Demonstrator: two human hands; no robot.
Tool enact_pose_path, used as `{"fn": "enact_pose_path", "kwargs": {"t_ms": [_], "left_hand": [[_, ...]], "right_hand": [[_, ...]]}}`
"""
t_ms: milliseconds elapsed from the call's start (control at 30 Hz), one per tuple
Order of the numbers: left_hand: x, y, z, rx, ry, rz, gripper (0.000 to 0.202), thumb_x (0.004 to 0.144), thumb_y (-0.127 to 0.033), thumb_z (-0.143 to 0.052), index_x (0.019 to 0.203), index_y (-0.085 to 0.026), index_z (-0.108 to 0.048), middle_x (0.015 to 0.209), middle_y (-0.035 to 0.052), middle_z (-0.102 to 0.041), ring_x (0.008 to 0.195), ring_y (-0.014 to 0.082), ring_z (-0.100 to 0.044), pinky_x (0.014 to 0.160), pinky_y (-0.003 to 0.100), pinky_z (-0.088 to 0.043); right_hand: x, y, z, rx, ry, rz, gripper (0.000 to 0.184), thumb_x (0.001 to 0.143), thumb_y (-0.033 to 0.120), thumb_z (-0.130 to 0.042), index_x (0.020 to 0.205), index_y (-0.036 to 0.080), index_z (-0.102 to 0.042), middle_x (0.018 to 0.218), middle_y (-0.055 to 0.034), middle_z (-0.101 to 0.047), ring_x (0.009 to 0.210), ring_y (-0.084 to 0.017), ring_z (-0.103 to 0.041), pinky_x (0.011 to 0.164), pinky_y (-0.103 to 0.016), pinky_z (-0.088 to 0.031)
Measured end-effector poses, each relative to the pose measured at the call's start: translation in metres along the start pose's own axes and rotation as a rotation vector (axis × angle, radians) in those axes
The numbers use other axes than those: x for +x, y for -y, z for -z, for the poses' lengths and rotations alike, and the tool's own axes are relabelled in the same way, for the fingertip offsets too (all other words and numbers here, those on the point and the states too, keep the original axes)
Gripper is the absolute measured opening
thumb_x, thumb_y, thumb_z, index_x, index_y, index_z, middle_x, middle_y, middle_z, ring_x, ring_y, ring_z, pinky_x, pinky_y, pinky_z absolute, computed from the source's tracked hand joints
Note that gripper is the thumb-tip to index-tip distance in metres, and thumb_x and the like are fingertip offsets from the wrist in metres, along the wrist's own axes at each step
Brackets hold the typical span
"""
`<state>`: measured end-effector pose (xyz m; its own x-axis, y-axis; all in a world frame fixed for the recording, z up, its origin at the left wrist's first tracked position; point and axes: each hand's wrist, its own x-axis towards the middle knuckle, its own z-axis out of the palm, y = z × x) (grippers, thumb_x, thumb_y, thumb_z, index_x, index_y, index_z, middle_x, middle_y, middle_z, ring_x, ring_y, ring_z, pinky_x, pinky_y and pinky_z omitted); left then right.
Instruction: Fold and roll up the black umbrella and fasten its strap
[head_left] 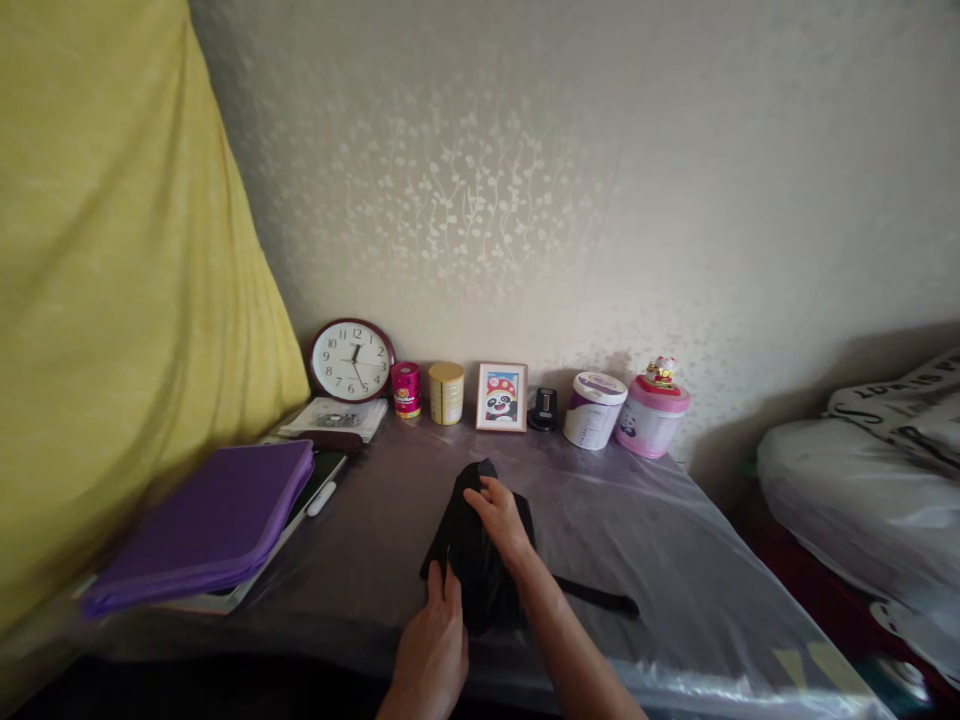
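A black cloth item [474, 560] with a long strap [600, 596] lies near the front of the covered table, its strap trailing to the right. I cannot make out what kind of article it is. My right hand [498, 516] reaches across it and pinches the cloth near its far end, fingers closed. At the lower left edge, my left hand [435, 630] grips the cloth, with two fingers stretched along it and the thumb hidden.
A purple folder [202, 510] rests on papers at left, beside a white pen-like object [321, 498]. Along the wall stand a clock [352, 360], pink tin [406, 390], yellow canister [447, 394], framed panda picture [502, 398], purple-white tub [594, 411] and pink tub [651, 418].
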<state>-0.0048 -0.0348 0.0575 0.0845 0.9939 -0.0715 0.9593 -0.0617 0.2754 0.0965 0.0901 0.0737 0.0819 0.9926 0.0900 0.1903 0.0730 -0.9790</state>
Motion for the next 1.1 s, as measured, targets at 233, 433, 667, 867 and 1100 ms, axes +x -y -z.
{"fn": "enact_pose_path", "kwargs": {"t_ms": [233,433,667,867,1100], "left_hand": [[0.001,0.004,0.001,-0.024,0.031,0.001,0.057,0.078,0.0,-0.028,0.134,-0.001,-0.026,0.142,0.0242,-0.029,0.11,0.019,-0.056,0.088,0.026,-0.044],[-0.004,0.016,-0.012,-0.134,-0.089,0.016,0.058,0.083,-0.011,-0.031,0.138,-0.005,-0.015,0.139,0.0199,-0.037,0.117,0.0211,-0.05,0.091,0.03,-0.045],[-0.004,0.011,0.001,-0.072,0.011,-0.013,0.079,0.078,-0.002,-0.036,0.14,-0.033,0.004,0.134,0.0147,-0.039,0.089,0.0152,-0.064,0.071,0.024,-0.047],[0.002,0.005,0.003,-0.037,0.079,0.038,0.08,0.073,0.002,-0.038,0.141,-0.028,-0.009,0.139,0.0182,-0.031,0.088,0.0152,-0.064,0.074,0.024,-0.046],[0.003,0.011,-0.012,-0.065,0.026,0.029,0.066,0.074,0.0,-0.034,0.138,-0.013,-0.023,0.14,0.0223,-0.03,0.098,0.0193,-0.061,0.08,0.027,-0.046]], "right_hand": [[0.004,0.005,-0.019,-0.336,0.111,-0.059,0.043,0.073,0.032,-0.061,0.113,0.015,-0.057,0.094,-0.0075,-0.066,0.082,-0.018,-0.063,0.068,-0.025,-0.046],[0.003,0.012,-0.019,-0.519,0.169,0.002,0.038,0.075,0.03,-0.058,0.111,0.016,-0.057,0.078,-0.0033,-0.069,0.088,-0.02,-0.063,0.073,-0.026,-0.043],[0.004,0.007,-0.02,-0.344,0.376,0.061,0.031,0.082,0.027,-0.045,0.11,0.014,-0.054,0.071,-0.002,-0.071,0.064,-0.014,-0.065,0.063,-0.023,-0.045],[-0.019,0.014,-0.006,-0.295,0.492,0.293,0.023,0.085,0.026,-0.046,0.101,0.021,-0.062,0.083,0.0004,-0.071,0.075,-0.012,-0.064,0.07,-0.023,-0.047],[-0.047,0.005,0.011,-0.372,0.452,0.702,0.024,0.089,0.024,-0.043,0.102,0.023,-0.064,0.096,-0.0017,-0.069,0.104,-0.015,-0.055,0.091,-0.03,-0.042]]}}
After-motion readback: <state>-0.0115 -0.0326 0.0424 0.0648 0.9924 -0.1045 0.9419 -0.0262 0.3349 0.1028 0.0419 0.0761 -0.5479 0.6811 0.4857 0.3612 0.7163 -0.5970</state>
